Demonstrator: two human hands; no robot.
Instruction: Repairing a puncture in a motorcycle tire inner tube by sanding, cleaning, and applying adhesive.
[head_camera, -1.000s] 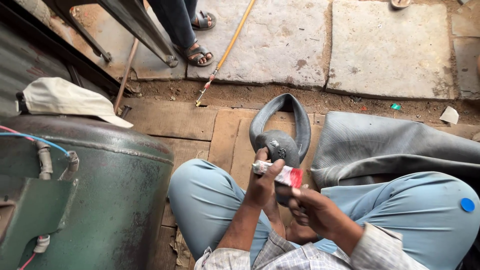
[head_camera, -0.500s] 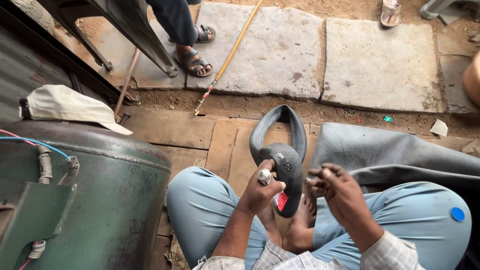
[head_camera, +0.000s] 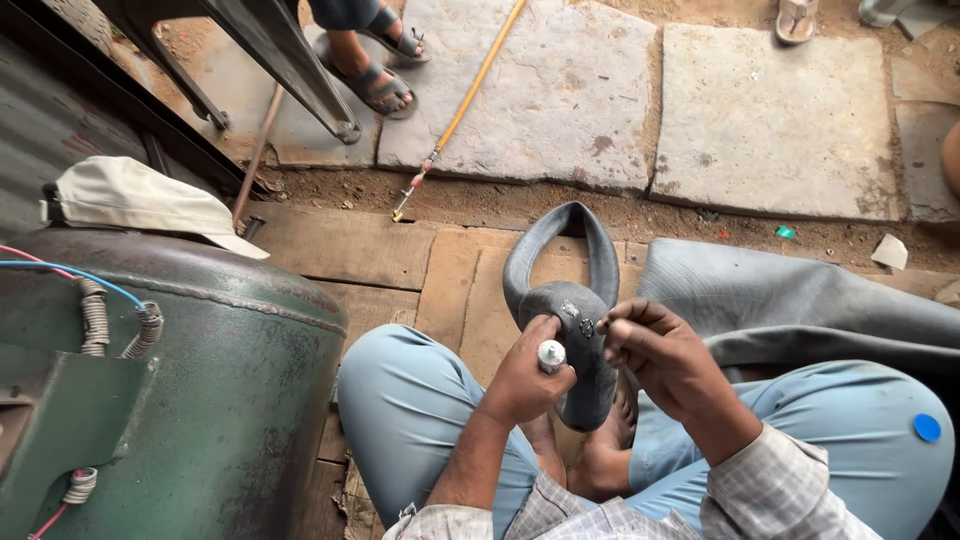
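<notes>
A: Where is the inner tube (head_camera: 570, 320)?

B: Folded over my lap, above the plank floor's front edge. My left hand (head_camera: 525, 375) is clenched around a small tube (head_camera: 551, 355); my right hand (head_camera: 660, 360) pinches something, possibly its cap.

A: Handling?

B: Soft, limp, light rubber, I judge; grip the fold.

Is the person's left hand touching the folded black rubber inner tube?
Touching. The head view shows the left hand, gripping a small white tube, pressed against the black rubber inner tube.

The left hand (head_camera: 525, 375) grips a small white tube (head_camera: 551, 355) against the folded black inner tube (head_camera: 575, 320). The right hand (head_camera: 665, 360) pinches its fingertips just beside the rubber.
</notes>
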